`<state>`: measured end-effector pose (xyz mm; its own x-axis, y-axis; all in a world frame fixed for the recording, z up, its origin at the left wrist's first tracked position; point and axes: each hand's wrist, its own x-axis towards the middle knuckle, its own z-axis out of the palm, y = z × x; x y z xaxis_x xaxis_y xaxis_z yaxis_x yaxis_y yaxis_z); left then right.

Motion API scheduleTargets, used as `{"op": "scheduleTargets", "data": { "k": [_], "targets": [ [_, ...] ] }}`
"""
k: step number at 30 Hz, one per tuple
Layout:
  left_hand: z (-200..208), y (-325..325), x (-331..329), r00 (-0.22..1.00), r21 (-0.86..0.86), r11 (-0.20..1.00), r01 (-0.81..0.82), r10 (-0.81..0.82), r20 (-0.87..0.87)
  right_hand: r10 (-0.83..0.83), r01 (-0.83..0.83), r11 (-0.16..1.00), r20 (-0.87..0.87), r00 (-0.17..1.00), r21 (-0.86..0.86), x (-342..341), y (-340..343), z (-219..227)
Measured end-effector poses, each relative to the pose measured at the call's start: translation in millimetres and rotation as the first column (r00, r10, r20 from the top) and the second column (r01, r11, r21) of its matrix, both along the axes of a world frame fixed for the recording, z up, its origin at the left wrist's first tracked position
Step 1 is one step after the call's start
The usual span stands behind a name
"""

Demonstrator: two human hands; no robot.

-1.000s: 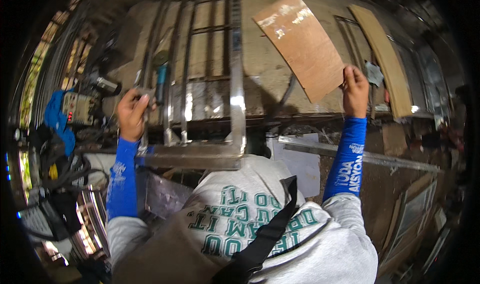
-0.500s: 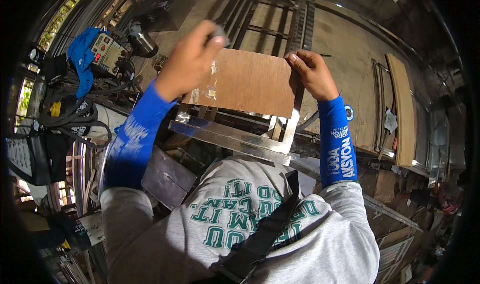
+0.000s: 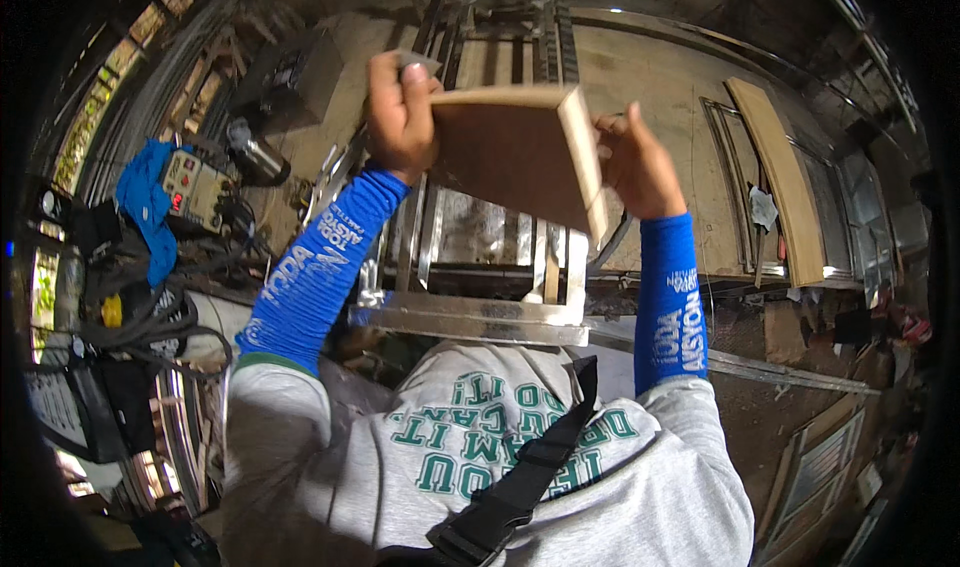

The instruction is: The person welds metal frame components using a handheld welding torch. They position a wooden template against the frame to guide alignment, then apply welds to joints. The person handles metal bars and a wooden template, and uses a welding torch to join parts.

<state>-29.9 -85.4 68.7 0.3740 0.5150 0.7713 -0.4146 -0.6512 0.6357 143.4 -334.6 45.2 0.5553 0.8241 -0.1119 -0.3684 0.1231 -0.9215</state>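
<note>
A brown rectangular wooden board (image 3: 505, 152) is held tilted above a metal frame, its pale thick edge facing right. At its left end my left hand (image 3: 400, 117) is closed, with a small grey flat piece (image 3: 418, 62) at the thumb and fingers; the fingers gripping the board are partly hidden. Beside the pale edge is my right hand (image 3: 640, 162), thumb raised and fingers apart, the fingertips close to or touching the board. Under the board lies the shiny metal frame (image 3: 470, 315), with bars running away from me.
On the left stand a machine with knobs (image 3: 195, 189), a blue cloth (image 3: 147, 202), a metal cylinder (image 3: 256, 155) and dark cables (image 3: 150, 332). A long wooden plank (image 3: 780, 182) lies at the right beside thin metal frames. A dark box (image 3: 290, 79) sits at the far left.
The board has swung from lying flat to a tilt, showing its thick right edge. My left hand has come down to its left end; my right thumb has lifted off its corner.
</note>
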Motion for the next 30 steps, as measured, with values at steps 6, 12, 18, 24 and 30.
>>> {"op": "scheduleTargets", "data": {
  "k": [6, 12, 18, 24, 30],
  "targets": [
    [24, -3, 22, 0.886, 0.189, 0.943, 0.273, -0.323, 0.333, 0.138, -0.134, 0.99, -0.371, 0.918, 0.035, -93, 12, 20],
    [23, 5, 20, 0.83, 0.094, 0.854, 0.512, -0.52, 0.203, 0.008, 0.014, 0.991, -0.163, 0.987, 0.132, -98, 23, 13],
    [12, 13, -21, 0.734, -0.42, 0.791, 0.445, -0.591, -0.334, -0.364, 0.366, 0.923, -0.038, 0.931, 0.116, -85, 10, -19],
    [11, -47, -49, 0.669, -0.052, 0.884, 0.465, -0.39, -0.633, -0.351, 0.378, 0.917, -0.191, 0.917, 0.129, -89, 19, -24],
    [1, -64, -44, 0.777, 0.354, 0.874, 0.333, -0.042, -0.628, -0.282, 0.316, 0.93, -0.19, 0.941, 0.186, -89, 17, -30]
  ]
}}
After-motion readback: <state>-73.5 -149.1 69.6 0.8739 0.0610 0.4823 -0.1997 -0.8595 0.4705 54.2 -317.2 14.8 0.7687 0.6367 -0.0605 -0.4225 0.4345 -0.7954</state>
